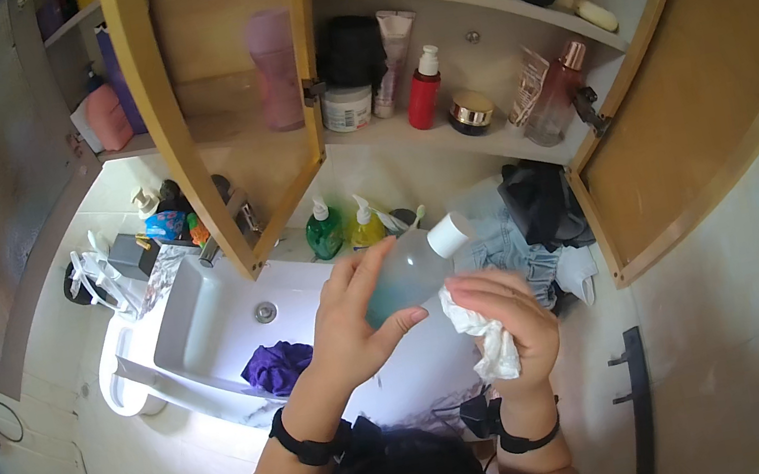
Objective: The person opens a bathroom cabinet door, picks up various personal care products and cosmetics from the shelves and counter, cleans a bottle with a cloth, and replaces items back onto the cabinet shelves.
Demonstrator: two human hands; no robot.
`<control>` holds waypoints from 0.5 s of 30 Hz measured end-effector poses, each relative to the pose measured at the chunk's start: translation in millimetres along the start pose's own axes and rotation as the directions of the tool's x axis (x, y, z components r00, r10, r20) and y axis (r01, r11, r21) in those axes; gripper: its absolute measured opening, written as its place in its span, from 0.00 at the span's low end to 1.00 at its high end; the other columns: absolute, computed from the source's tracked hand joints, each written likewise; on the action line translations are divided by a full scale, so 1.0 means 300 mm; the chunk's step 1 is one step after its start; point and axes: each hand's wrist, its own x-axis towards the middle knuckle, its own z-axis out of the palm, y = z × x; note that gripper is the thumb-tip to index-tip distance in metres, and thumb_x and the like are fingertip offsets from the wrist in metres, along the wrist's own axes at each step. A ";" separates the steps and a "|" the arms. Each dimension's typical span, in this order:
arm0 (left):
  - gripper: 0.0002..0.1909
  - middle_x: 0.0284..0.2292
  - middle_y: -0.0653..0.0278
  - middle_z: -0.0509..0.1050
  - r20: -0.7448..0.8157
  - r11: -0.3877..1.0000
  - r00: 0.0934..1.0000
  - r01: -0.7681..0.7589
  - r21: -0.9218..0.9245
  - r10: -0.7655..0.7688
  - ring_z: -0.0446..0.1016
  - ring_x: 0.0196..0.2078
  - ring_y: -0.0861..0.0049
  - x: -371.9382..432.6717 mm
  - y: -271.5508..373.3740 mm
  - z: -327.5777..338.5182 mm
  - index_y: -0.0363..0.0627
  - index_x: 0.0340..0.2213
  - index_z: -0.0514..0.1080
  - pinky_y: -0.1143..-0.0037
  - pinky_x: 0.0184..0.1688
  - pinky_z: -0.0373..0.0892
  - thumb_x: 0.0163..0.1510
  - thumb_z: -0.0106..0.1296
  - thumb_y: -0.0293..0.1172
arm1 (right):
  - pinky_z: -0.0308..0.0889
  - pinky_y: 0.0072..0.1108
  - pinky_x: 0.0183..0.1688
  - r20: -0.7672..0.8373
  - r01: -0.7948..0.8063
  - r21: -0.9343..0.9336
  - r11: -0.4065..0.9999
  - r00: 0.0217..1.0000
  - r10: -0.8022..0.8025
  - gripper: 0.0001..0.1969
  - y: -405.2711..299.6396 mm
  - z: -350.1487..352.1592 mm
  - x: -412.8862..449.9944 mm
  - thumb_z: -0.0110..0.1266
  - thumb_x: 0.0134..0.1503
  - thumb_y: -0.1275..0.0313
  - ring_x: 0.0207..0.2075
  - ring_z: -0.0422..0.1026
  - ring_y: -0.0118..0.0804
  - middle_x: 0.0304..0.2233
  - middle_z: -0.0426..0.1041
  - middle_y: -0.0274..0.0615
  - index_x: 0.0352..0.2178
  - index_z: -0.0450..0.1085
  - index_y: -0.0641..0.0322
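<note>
My left hand [352,322] grips a clear bottle [414,267] with a white cap [449,234], tilted over the right part of the white washbasin [209,309]. Bluish liquid shows in its lower part. A crumpled white tissue [485,336] is in my right hand [516,319], pinched between fingers and palm close to the bottle's right side. The right fingers are slightly blurred. Left of my left hand, a bunched purple cloth [279,367] lies in the basin near its front wall.
An open cabinet door [150,125] hangs over the basin; another [691,106] stands open at right. Cabinet shelves [398,128] hold several cosmetics, including a red pump bottle [425,96]. Green [324,231] and yellow [366,228] soap bottles stand behind the basin. Clothes [510,244] are piled at right.
</note>
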 end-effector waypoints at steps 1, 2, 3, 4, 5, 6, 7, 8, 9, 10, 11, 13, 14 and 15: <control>0.37 0.40 0.57 0.67 -0.048 0.998 0.999 0.015 -0.067 -0.018 0.66 0.41 0.59 0.007 0.001 -0.002 0.46 0.50 0.64 0.69 0.44 0.62 0.38 0.62 0.44 | 0.65 0.27 0.46 0.005 0.008 -0.001 1.000 1.000 -0.008 0.11 0.006 0.007 -0.013 0.52 0.48 0.81 0.41 0.72 0.42 0.37 0.74 0.48 0.35 0.72 0.71; 0.37 0.40 0.57 0.67 -0.057 0.998 0.998 0.013 -0.069 -0.017 0.66 0.41 0.59 0.010 0.004 -0.006 0.46 0.50 0.64 0.69 0.44 0.62 0.38 0.62 0.44 | 0.66 0.27 0.46 -0.161 -0.083 0.074 0.994 0.982 0.094 0.10 0.022 0.017 -0.040 0.52 0.48 0.81 0.40 0.72 0.42 0.37 0.74 0.49 0.35 0.71 0.71; 0.37 0.40 0.56 0.67 -0.036 0.999 0.998 -0.052 0.015 0.052 0.66 0.41 0.59 0.015 0.006 -0.013 0.47 0.50 0.64 0.69 0.44 0.62 0.38 0.62 0.44 | 0.66 0.26 0.46 -0.316 -0.158 0.167 0.973 0.926 0.205 0.10 0.026 0.028 -0.041 0.51 0.49 0.81 0.40 0.72 0.41 0.37 0.73 0.49 0.35 0.71 0.72; 0.36 0.40 0.56 0.67 -0.008 0.988 0.993 -0.117 0.099 0.119 0.66 0.41 0.60 0.020 0.006 -0.018 0.47 0.50 0.64 0.68 0.43 0.62 0.39 0.62 0.45 | 0.66 0.25 0.46 -0.414 -0.193 0.256 0.947 0.863 0.288 0.11 0.025 0.030 -0.033 0.51 0.49 0.82 0.40 0.72 0.39 0.38 0.73 0.50 0.36 0.70 0.72; 0.36 0.40 0.56 0.67 -0.014 0.988 0.992 -0.120 0.102 0.122 0.66 0.41 0.60 0.016 0.004 -0.017 0.47 0.50 0.64 0.68 0.43 0.62 0.39 0.62 0.45 | 0.65 0.26 0.47 -0.448 -0.249 0.221 0.943 0.833 0.325 0.12 0.020 0.014 -0.018 0.51 0.49 0.82 0.41 0.71 0.38 0.40 0.72 0.50 0.37 0.69 0.72; 0.36 0.40 0.56 0.67 0.032 0.975 0.988 -0.153 0.162 0.149 0.66 0.40 0.60 0.009 0.003 -0.011 0.48 0.50 0.64 0.68 0.43 0.62 0.39 0.61 0.46 | 0.65 0.26 0.47 -0.470 -0.239 0.211 0.948 0.826 0.313 0.12 0.029 0.017 -0.008 0.52 0.49 0.82 0.42 0.71 0.39 0.40 0.72 0.50 0.37 0.69 0.72; 0.36 0.39 0.55 0.67 0.076 0.956 0.980 -0.194 0.218 0.182 0.66 0.40 0.60 0.009 0.003 -0.003 0.48 0.50 0.64 0.69 0.42 0.62 0.39 0.61 0.46 | 0.65 0.26 0.48 -0.496 -0.223 0.195 0.955 0.818 0.292 0.12 0.044 0.019 0.003 0.53 0.48 0.82 0.43 0.71 0.39 0.41 0.72 0.50 0.37 0.69 0.72; 0.35 0.40 0.55 0.67 0.094 0.957 0.977 -0.207 0.205 0.191 0.66 0.40 0.60 0.006 0.009 0.011 0.49 0.50 0.64 0.69 0.41 0.61 0.40 0.60 0.47 | 0.64 0.27 0.49 -0.412 -0.216 0.206 0.954 0.866 0.285 0.13 0.062 0.025 -0.011 0.53 0.47 0.82 0.43 0.71 0.40 0.41 0.72 0.51 0.37 0.70 0.72; 0.35 0.40 0.55 0.67 0.096 0.961 0.981 -0.187 0.202 0.171 0.66 0.40 0.59 -0.001 0.019 0.005 0.49 0.50 0.64 0.68 0.42 0.61 0.40 0.60 0.47 | 0.63 0.27 0.49 -0.314 -0.197 0.236 0.952 0.911 0.267 0.13 0.068 0.047 -0.021 0.53 0.47 0.83 0.44 0.70 0.42 0.41 0.72 0.51 0.37 0.70 0.72; 0.35 0.40 0.55 0.67 0.086 0.967 0.987 -0.154 0.205 0.139 0.66 0.41 0.59 -0.006 0.017 0.003 0.48 0.48 0.65 0.69 0.42 0.61 0.39 0.61 0.48 | 0.62 0.29 0.51 -0.299 -0.133 0.069 0.989 0.943 0.147 0.14 0.054 0.064 -0.007 0.53 0.45 0.83 0.45 0.70 0.46 0.41 0.72 0.52 0.37 0.70 0.71; 0.35 0.40 0.56 0.67 0.077 0.971 0.991 -0.121 0.207 0.107 0.65 0.41 0.59 -0.006 0.014 0.000 0.46 0.47 0.66 0.69 0.43 0.62 0.38 0.62 0.49 | 0.61 0.31 0.52 -0.311 -0.113 0.036 0.993 0.943 0.118 0.13 0.049 0.086 -0.013 0.53 0.45 0.84 0.47 0.69 0.49 0.42 0.72 0.53 0.36 0.71 0.71; 0.35 0.40 0.56 0.67 0.065 0.964 0.990 -0.138 0.226 0.126 0.66 0.41 0.59 -0.002 0.001 0.005 0.47 0.47 0.66 0.69 0.43 0.62 0.38 0.62 0.49 | 0.61 0.33 0.52 -0.325 -0.111 0.033 0.993 0.938 0.116 0.13 0.049 0.092 -0.036 0.53 0.45 0.83 0.49 0.68 0.50 0.42 0.72 0.53 0.35 0.71 0.71; 0.36 0.40 0.56 0.67 0.071 0.960 0.990 -0.139 0.242 0.126 0.66 0.41 0.59 0.005 -0.005 0.008 0.47 0.47 0.66 0.69 0.43 0.62 0.38 0.62 0.49 | 0.61 0.33 0.53 -0.327 -0.129 0.053 0.990 0.935 0.139 0.12 0.051 0.088 -0.038 0.53 0.45 0.83 0.50 0.68 0.51 0.42 0.72 0.53 0.35 0.71 0.72; 0.36 0.40 0.56 0.67 0.061 0.958 0.989 -0.142 0.251 0.131 0.66 0.41 0.59 0.007 -0.009 0.012 0.47 0.47 0.66 0.69 0.43 0.62 0.38 0.62 0.49 | 0.61 0.33 0.53 -0.326 -0.116 0.059 0.992 0.936 0.129 0.12 0.057 0.086 -0.044 0.53 0.45 0.83 0.50 0.68 0.51 0.42 0.72 0.53 0.35 0.71 0.72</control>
